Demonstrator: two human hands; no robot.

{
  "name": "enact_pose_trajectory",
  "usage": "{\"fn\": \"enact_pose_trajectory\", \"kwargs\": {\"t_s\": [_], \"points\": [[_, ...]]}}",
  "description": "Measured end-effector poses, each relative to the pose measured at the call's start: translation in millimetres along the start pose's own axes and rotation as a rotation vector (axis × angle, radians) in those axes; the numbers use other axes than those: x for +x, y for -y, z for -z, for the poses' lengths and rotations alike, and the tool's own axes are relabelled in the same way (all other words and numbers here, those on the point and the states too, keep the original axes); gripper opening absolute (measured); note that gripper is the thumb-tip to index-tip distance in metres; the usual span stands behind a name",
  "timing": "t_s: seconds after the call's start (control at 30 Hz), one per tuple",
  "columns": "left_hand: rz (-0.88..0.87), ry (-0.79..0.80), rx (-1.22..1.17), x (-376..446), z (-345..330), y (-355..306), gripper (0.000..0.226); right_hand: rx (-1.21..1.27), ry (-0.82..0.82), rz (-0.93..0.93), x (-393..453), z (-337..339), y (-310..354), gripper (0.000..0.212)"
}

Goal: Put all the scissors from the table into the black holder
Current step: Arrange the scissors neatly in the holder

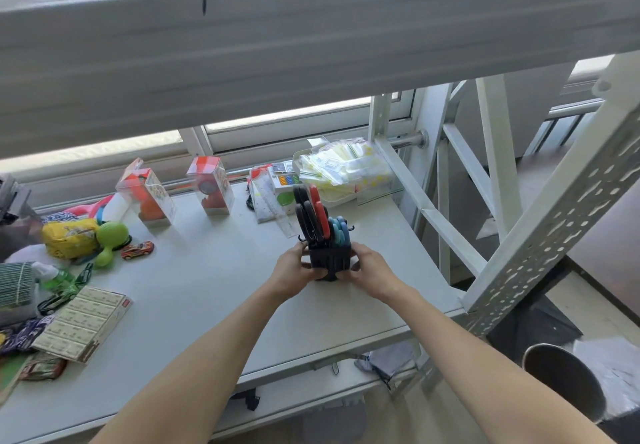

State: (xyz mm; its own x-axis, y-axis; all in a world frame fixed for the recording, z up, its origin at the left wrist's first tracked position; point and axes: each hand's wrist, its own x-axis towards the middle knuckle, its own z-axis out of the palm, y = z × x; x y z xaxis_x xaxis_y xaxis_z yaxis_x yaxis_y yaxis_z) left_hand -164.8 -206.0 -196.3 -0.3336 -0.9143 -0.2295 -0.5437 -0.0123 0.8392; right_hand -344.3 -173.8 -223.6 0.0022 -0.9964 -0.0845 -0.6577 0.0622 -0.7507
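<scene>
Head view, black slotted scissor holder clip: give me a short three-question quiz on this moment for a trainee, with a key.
1. True or false: the black slotted plastic holder is gripped by one hand only.
2. Which handle colours stand in the holder? A) black, red, blue B) green, yellow C) white only
3. Fill in: the small red toy car lies to the ____ of the holder in the picture.

Key:
1. False: the left hand and the right hand clasp its two sides.
2. A: black-handled scissors, red-handled scissors, blue-handled scissors.
3. left, on the white tabletop.
</scene>
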Motion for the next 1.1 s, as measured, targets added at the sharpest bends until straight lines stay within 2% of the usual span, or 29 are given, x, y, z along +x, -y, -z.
{"fn": "enact_pose_trajectory", "kwargs": {"t_s": [0.2, 0.5, 0.77, 0.87, 1.03, 1.1], "points": [[0.028, -0.098, -0.055, 10, -5, -2, 0.065, -0.015, -0.014, -0.009, 18, -2, 5, 0.054], [0.059, -0.125, -0.019, 13, -10, 4, 0.064, -0.044, -0.018, -0.024, 21, -7, 8, 0.051], [0.195, -0.087, 0.084, 14, -1, 12, 0.074, -0.098, -0.020, -0.140, 18, -8, 17, 0.053], [0.235, -0.063, 0.145, 8, 2, 18, 0.069, -0.138, -0.068, -0.241, 15, -11, 18, 0.054], [0.243, 0.067, 0.203, -17, 12, 24, 0.057, -0.153, -0.106, -0.386, 2, -16, 18, 0.036], [0.241, 0.159, 0.235, -30, 19, 25, 0.053, -0.201, -0.047, -0.413, -7, -18, 23, 0.011]]}}
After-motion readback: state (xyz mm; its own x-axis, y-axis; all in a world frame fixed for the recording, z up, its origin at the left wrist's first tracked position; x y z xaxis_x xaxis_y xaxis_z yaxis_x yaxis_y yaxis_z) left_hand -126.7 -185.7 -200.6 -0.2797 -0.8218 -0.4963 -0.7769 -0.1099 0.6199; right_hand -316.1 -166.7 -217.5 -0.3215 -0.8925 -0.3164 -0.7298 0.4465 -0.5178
